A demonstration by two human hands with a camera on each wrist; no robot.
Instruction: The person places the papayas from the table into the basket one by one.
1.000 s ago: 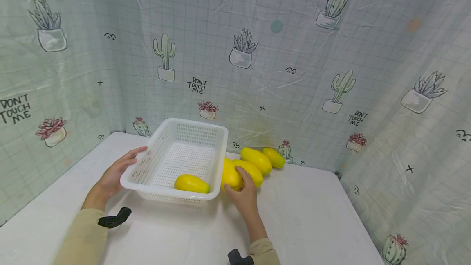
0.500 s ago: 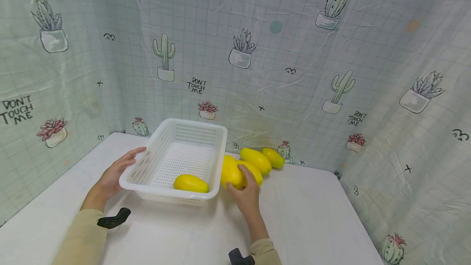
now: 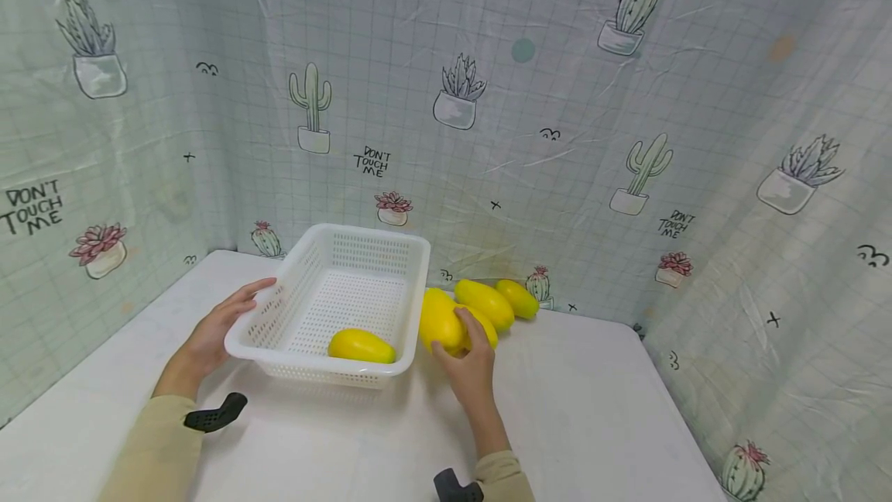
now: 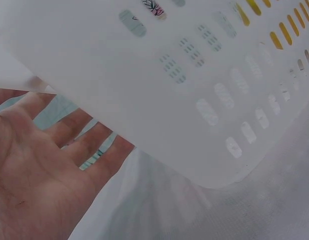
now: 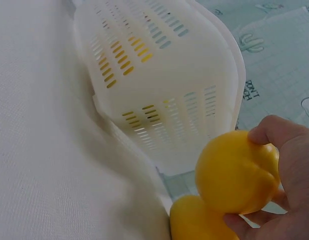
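A white slotted plastic basket stands on the left of the table, with one yellow oblong fruit in its front right corner. My left hand touches the basket's left side; in the left wrist view its fingers run straight, their tips hidden behind the basket. Right of the basket, my right hand grips a large smooth yellow oblong fruit with a dimpled end between thumb and fingers. Directly behind it lies another yellow fruit, partly covered by the held one.
Two more yellow fruits, one longer and one smaller, lie at the back of the white table. A curtain with printed cacti hangs close behind the table and along both sides.
My right hand has shifted slightly to the right and up with the fruit, which now covers more of the one behind it. The left hand and basket have barely moved.
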